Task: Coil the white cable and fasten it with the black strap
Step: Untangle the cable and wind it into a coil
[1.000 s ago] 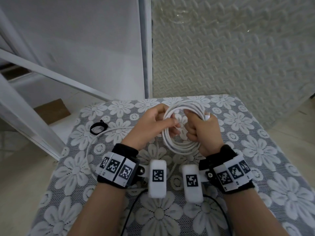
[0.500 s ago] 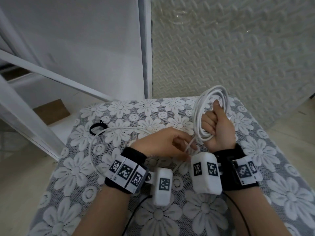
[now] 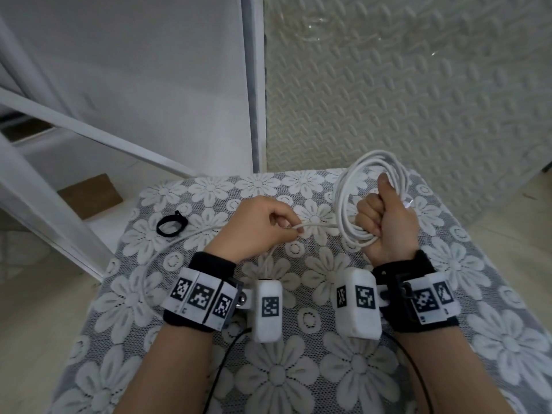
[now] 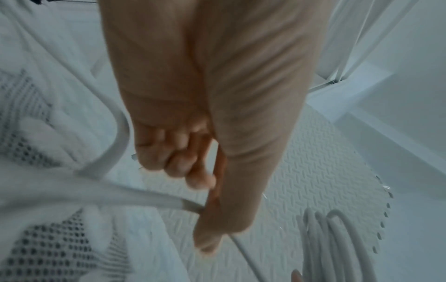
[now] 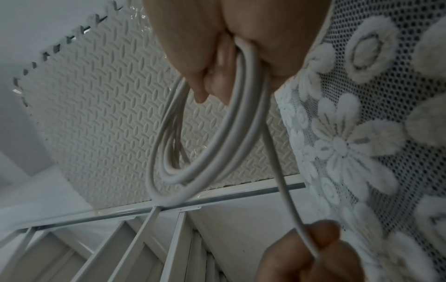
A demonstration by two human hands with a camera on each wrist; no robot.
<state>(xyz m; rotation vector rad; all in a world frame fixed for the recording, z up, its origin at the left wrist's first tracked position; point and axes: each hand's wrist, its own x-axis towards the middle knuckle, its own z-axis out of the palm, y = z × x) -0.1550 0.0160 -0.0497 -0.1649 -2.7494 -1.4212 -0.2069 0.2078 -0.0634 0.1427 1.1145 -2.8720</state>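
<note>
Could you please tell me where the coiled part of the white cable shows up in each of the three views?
Head: the coil stands upper right, held upright in the right hand.
Left wrist: only its loops at the bottom right corner.
Right wrist: the coil hangs centre, below the fist.
Shared landmark: the flowered tablecloth.

Right hand (image 5: 231, 38) gripping coiled white cable (image 5: 193, 152), loops hanging, 1 strand running to left hand (image 5: 321, 253) pinching it, floral tablecloth (image 5: 386, 133) beside

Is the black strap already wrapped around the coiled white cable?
No: the black strap lies on the tablecloth, apart from the white cable coil gripped by the right hand.
</note>
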